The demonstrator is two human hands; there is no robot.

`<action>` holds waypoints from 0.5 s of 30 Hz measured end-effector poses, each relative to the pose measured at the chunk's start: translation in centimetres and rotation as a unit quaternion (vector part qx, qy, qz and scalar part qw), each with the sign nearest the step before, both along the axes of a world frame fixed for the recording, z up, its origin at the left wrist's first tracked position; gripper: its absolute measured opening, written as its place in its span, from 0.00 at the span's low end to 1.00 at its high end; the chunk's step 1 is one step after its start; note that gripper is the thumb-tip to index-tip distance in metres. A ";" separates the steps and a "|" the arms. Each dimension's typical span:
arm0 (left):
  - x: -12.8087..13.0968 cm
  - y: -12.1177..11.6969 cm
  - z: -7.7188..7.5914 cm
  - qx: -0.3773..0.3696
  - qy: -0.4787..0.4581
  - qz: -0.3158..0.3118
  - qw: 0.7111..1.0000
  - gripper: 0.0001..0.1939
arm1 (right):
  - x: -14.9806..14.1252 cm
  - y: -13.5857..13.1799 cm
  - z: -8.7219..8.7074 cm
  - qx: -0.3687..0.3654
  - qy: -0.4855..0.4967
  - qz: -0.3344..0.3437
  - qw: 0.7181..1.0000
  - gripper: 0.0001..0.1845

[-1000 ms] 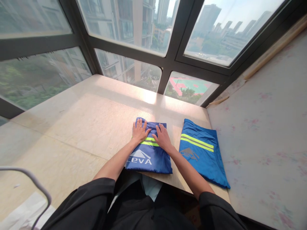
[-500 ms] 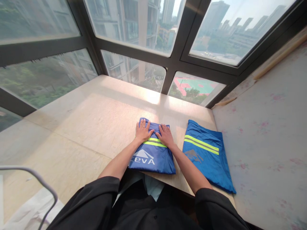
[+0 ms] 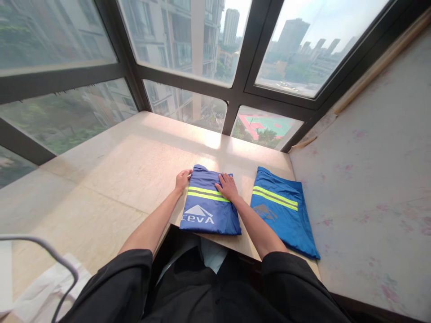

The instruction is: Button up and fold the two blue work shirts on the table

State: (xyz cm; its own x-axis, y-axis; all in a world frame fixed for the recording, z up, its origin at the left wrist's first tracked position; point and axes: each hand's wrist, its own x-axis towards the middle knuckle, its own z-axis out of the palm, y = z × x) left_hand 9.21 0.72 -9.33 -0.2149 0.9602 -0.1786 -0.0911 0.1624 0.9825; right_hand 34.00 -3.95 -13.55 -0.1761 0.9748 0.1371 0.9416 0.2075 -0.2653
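Observation:
A folded purple-blue work garment (image 3: 208, 179) lies at the front edge of the ledge, with two yellow-green reflective stripes and pale lettering under a peak-shaped logo. At its upper left edge is my left hand (image 3: 182, 181), fingers curled in a pinch against the fabric. My right hand (image 3: 229, 186) rests flat on the garment's upper right part, fingers stretched out and covering the right end of the stripes. To the right lies a second folded garment (image 3: 279, 215), brighter blue, with similar stripes and a darker grey logo; neither hand touches it.
The pale ledge (image 3: 111, 166) runs up to dark window frames (image 3: 182, 78). A flower-patterned wall (image 3: 363, 188) bounds the right side. At lower left, a grey cable (image 3: 50, 253) arches over crumpled white paper (image 3: 43, 287).
My left hand has slid off the top of the garment to its left edge, and its fingers have curled. My right hand stays flat on it. The view has shifted slightly.

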 end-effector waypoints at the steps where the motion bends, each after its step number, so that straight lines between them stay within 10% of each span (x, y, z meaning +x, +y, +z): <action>1: -0.4 -0.7 0.1 -0.014 -0.006 0.031 0.999 0.12 | 0.0 0.0 0.0 0.000 0.003 0.000 1.000 0.35; 5: -1.4 -5.7 0.4 -0.065 -0.027 0.095 0.993 0.11 | 0.3 0.3 -0.4 0.005 0.033 0.004 0.999 0.34; 11: -2.3 -14.6 1.9 -0.154 -0.203 0.052 0.966 0.14 | 2.6 0.4 -0.6 -0.017 0.114 0.044 0.992 0.31; 15: -4.1 -18.2 2.8 -0.209 -0.161 0.025 0.964 0.16 | 4.1 -0.7 -0.9 -0.007 0.121 0.056 0.991 0.31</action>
State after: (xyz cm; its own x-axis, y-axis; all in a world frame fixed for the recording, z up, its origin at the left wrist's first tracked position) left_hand 5.10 -17.49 -6.57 -0.1273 0.7804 -0.6122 -0.3985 0.5250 0.7521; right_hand 38.08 -4.70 -14.47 -0.2473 0.9529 0.1758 0.8211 0.3024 -0.4841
